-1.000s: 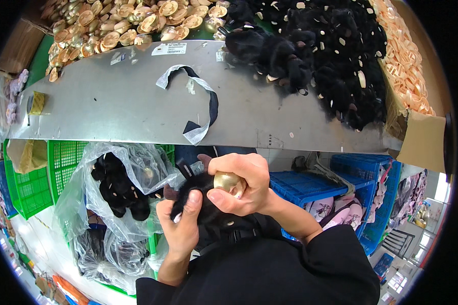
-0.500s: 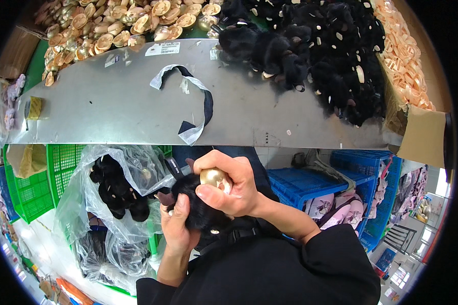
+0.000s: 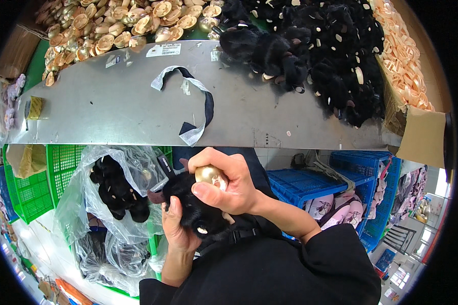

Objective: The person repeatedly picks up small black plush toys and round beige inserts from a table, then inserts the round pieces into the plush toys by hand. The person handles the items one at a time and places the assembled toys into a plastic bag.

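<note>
My right hand point(image 3: 226, 183) grips a shiny gold round cap point(image 3: 207, 174) and presses it onto a black fluffy plush piece point(image 3: 194, 206). My left hand point(image 3: 177, 230) cups that plush piece from below, just under the metal table's front edge. Both hands are close to my chest, above my black sleeves. A small pale tag shows on the plush near its lower side.
A grey metal table point(image 3: 107, 107) holds a black-and-white fabric strip point(image 3: 198, 104), a heap of gold caps point(image 3: 112, 28) and a pile of black plush pieces point(image 3: 315, 56). A clear bag of black plush point(image 3: 114, 190) sits left over green crates point(image 3: 30, 188). Blue crates point(image 3: 310, 185) stand right.
Both hands with the plush piece and gold cap shifted slightly left and down. The right thumb now wraps further over the cap.
</note>
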Motion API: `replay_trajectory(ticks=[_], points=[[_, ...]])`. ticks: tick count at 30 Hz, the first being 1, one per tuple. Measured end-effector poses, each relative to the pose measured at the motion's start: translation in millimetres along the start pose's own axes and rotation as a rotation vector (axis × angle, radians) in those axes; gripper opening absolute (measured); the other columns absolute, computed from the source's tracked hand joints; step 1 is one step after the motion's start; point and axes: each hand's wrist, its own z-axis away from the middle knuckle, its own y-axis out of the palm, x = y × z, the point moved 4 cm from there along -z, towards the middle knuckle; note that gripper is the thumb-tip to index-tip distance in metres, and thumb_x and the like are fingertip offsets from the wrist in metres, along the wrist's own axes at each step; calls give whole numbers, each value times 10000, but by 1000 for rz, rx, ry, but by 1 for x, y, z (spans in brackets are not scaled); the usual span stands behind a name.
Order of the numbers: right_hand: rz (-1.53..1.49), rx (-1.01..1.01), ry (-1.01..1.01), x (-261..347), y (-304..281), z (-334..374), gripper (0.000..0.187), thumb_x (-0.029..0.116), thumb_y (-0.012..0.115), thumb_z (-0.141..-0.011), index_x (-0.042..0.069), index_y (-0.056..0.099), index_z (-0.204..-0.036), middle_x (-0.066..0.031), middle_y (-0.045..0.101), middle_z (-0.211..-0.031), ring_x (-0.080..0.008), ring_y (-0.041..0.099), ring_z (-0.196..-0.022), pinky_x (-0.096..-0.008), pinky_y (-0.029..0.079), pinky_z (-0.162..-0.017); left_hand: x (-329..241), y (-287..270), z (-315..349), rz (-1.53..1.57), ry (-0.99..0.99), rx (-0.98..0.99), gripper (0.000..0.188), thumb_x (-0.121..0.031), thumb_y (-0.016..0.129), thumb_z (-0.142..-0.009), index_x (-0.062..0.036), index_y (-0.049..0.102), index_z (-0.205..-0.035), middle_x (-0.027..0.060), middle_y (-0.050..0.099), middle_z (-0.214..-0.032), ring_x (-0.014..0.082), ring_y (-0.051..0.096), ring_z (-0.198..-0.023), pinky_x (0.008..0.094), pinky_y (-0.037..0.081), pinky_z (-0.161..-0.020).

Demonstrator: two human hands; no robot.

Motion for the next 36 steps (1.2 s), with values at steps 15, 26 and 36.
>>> replay_trajectory(ticks=[15, 26, 36], points=[[-43, 23, -52, -10, 4, -5, 218, 205, 749, -904, 52, 617, -986, -11, 556, -677, -74, 506, -560, -235, 403, -537, 2, 0, 6, 179, -34, 158, 598, -338, 678, -950, 16, 500, -1398, 181, 641, -1264, 354, 634, -1213, 573, 539, -1019], [32, -31, -190, -4, 1, 3, 332, 310, 478, -1054, 21, 630, -997, -73, 632, -720, -189, 632, -586, -296, 495, -566, -28, 23, 3, -187, 214, -63, 391, -39, 766, -883, 17, 622, -1241, 82, 703, -1134, 164, 682, -1005, 326, 530, -937], [407, -110, -401, 5, -14, 1, 302, 324, 707, -949, 29, 693, -1014, -57, 645, -742, -204, 606, -585, -308, 479, -523, -30, 26, -8, -228, 282, -7, 244, -46, 707, -957, 42, 677, -1182, 72, 716, -1100, 137, 660, -990, 303, 501, -951]])
